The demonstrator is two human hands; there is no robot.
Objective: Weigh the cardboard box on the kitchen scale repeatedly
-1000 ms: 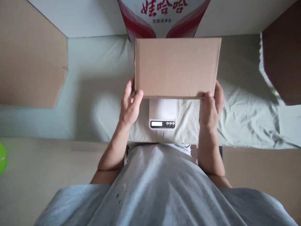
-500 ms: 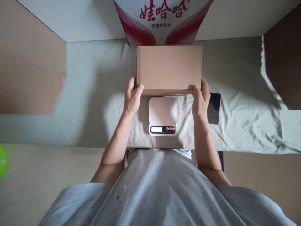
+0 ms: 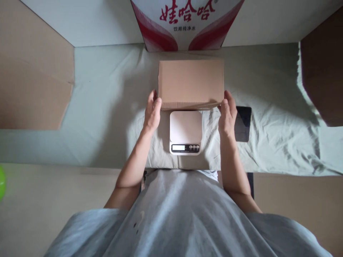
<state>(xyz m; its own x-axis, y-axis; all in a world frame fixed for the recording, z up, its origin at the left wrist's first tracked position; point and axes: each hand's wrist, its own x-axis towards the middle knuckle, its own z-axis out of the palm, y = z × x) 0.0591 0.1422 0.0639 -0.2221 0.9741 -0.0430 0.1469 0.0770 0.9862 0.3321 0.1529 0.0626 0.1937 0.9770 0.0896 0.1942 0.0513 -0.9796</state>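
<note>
A plain brown cardboard box (image 3: 191, 81) is between my two hands, just beyond the kitchen scale. My left hand (image 3: 152, 113) is at the box's near left corner, its thumb by the edge and its fingers along the side. At the near right corner is my right hand (image 3: 227, 116), thumb at the front edge and fingers partly hidden behind the side. The white scale (image 3: 185, 127) sits on the cloth between my forearms, nothing on its plate and its display lit. Whether the box's underside rests fully on the cloth is hidden.
A dark phone (image 3: 243, 124) lies beside my right hand on the pale green cloth (image 3: 102, 89). At the back stands a red and white carton (image 3: 184, 34). Large cardboard pieces flank the table at left (image 3: 34, 71) and right (image 3: 323, 67). Something green (image 3: 2, 182) shows at far left.
The box looks smaller and has gone down toward the cloth. My hands have come slightly closer together with it, and my thumbs have slid from its top to its edges.
</note>
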